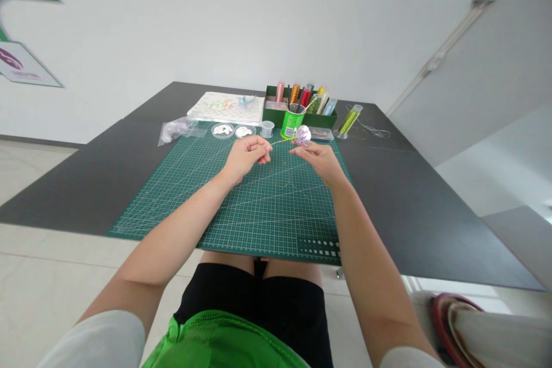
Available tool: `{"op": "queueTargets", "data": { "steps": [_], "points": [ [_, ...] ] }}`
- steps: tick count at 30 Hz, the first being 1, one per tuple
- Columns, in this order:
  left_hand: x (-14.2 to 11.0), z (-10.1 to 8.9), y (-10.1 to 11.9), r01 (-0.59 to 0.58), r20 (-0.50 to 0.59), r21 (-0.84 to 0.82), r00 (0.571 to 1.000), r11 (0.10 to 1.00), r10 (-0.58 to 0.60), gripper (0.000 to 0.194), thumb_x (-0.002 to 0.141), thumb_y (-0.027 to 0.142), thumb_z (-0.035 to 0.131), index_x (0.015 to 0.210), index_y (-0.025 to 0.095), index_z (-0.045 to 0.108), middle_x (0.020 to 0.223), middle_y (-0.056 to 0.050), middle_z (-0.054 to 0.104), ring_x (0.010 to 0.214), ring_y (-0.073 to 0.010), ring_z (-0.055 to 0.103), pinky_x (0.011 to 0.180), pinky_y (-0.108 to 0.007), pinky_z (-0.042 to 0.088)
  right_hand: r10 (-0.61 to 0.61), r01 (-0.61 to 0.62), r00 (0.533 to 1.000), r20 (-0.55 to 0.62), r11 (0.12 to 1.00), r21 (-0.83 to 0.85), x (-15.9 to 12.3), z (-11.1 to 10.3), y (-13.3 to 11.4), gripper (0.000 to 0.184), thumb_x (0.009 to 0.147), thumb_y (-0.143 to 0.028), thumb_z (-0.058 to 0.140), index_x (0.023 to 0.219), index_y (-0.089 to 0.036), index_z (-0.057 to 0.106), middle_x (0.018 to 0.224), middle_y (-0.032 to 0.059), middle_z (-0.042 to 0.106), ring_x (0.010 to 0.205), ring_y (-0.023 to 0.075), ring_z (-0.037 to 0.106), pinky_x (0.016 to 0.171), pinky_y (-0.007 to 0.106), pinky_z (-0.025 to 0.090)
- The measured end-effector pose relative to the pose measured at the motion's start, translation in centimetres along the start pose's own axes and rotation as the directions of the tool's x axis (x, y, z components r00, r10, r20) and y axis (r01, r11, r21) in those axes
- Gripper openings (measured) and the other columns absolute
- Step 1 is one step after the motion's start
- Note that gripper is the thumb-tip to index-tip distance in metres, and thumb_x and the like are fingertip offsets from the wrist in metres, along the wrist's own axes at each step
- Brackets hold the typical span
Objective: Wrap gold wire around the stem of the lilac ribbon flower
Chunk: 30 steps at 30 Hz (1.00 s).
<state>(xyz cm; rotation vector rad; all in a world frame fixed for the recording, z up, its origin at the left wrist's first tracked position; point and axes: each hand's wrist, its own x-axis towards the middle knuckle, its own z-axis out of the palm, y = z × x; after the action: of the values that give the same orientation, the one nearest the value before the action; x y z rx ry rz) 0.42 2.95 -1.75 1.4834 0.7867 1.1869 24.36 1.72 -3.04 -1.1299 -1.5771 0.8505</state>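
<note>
In the head view, my left hand (250, 156) pinches one end of a thin yellow-green wire (282, 141) between thumb and fingertips. My right hand (319, 160) is at the other end, fingers bent close together beneath a pale purple, rounded flower-like piece (303, 135); their exact grip I cannot tell. The piece is above the far edge of the green gridded cutting mat (276, 201), towards its far right corner, just beside a bright green cylindrical can (292, 122) on the black bench (397, 201).
</note>
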Motion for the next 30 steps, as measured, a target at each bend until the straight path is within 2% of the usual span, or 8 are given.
{"op": "queueTargets", "data": {
  "steps": [4,9,13,17,21,24,26,30],
  "points": [
    [-0.1,-0.2,-0.1,-0.004,0.089,0.062,0.996,0.998,-0.001,0.008,0.085,0.017,0.067,0.077,0.017,0.069,0.059,0.001,0.069,0.053,-0.009,0.062,0.058,-0.022,0.053,0.019,-0.022,0.975,-0.223,1.0,-0.012,0.5,-0.6,0.7,0.022,0.084,-0.043,0.075,0.081,-0.023,0.083,0.093,0.0061,0.08,0.103,0.027,0.072,0.096,0.045,0.054],
    [-0.2,-0.2,-0.4,0.025,0.222,0.094,0.974,0.995,-0.045,0.009,0.084,0.02,0.07,0.076,0.017,0.069,0.058,0.001,0.07,0.052,-0.0092,0.063,0.058,-0.022,0.055,-0.052,0.037,0.923,-0.381,0.998,-0.048,0.5,-1.3,0.6,0.031,0.087,-0.048,0.067,0.093,-0.023,0.085,0.093,0.0067,0.076,0.092,0.0233,0.065,0.084,0.04,0.053],
    [-0.2,-0.2,-0.5,0.022,0.268,0.119,0.962,0.993,-0.054,0.008,0.082,0.02,0.072,0.076,0.016,0.07,0.057,0.0,0.071,0.052,-0.009,0.065,0.058,-0.021,0.055,-0.068,0.053,0.895,-0.44,0.998,-0.046,0.4,-1.4,0.1,0.034,0.087,-0.048,0.066,0.098,-0.022,0.086,0.077,0.0032,0.064,0.073,0.0183,0.052,0.072,0.035,0.047],
    [-0.2,-0.4,-0.4,0.011,0.279,0.142,0.959,0.99,-0.051,0.008,0.082,0.02,0.072,0.076,0.016,0.069,0.057,0.0,0.072,0.052,-0.0094,0.066,0.058,-0.02,0.055,-0.082,0.075,0.892,-0.444,0.997,-0.034,0.5,-1.5,0.1,0.033,0.089,-0.047,0.065,0.096,-0.021,0.084,0.067,0.0001,0.051,0.067,0.0168,0.046,0.068,0.033,0.043],
    [-0.2,-0.5,-0.3,-0.001,0.292,0.149,0.956,0.989,-0.043,0.008,0.083,0.02,0.072,0.077,0.016,0.069,0.058,0.0,0.072,0.053,-0.0102,0.067,0.059,-0.022,0.057,-0.063,0.063,0.903,-0.424,0.998,-0.013,0.7,-1.7,0.7,0.034,0.089,-0.049,0.065,0.095,-0.021,0.083,0.069,0.0013,0.057,0.066,0.0164,0.051,0.066,0.033,0.044],
    [-0.2,-0.7,0.0,0.008,0.303,0.144,0.952,0.99,-0.052,0.008,0.083,0.021,0.072,0.077,0.016,0.069,0.058,-0.001,0.072,0.055,-0.0116,0.069,0.061,-0.024,0.059,0.013,-0.024,0.907,-0.422,1.0,-0.02,0.7,-1.9,1.3,0.031,0.086,-0.047,0.067,0.089,-0.019,0.081,0.073,0.0044,0.068,0.064,0.0168,0.057,0.065,0.033,0.047],
    [-0.1,-0.9,0.1,0.001,0.29,0.139,0.956,0.99,-0.042,0.01,0.084,0.023,0.072,0.077,0.017,0.069,0.058,-0.001,0.071,0.055,-0.012,0.069,0.061,-0.024,0.059,0.091,-0.15,0.891,-0.445,0.984,-0.098,0.7,-2.2,1.8,0.029,0.085,-0.043,0.065,0.086,-0.018,0.081,0.074,0.0064,0.072,0.064,0.0186,0.061,0.066,0.035,0.049],
    [0.3,-1.3,0.3,-0.029,0.197,0.136,0.98,0.99,0.002,0.007,0.082,0.019,0.069,0.076,0.017,0.069,0.058,0.0,0.071,0.052,-0.0096,0.065,0.059,-0.022,0.056,0.148,-0.323,0.849,-0.508,0.905,-0.277,0.6,-2.7,2.4,0.029,0.08,-0.025,0.064,0.1,-0.015,0.082,0.091,0.0126,0.077,0.082,0.0271,0.069,0.087,0.046,0.054]
  ]
}}
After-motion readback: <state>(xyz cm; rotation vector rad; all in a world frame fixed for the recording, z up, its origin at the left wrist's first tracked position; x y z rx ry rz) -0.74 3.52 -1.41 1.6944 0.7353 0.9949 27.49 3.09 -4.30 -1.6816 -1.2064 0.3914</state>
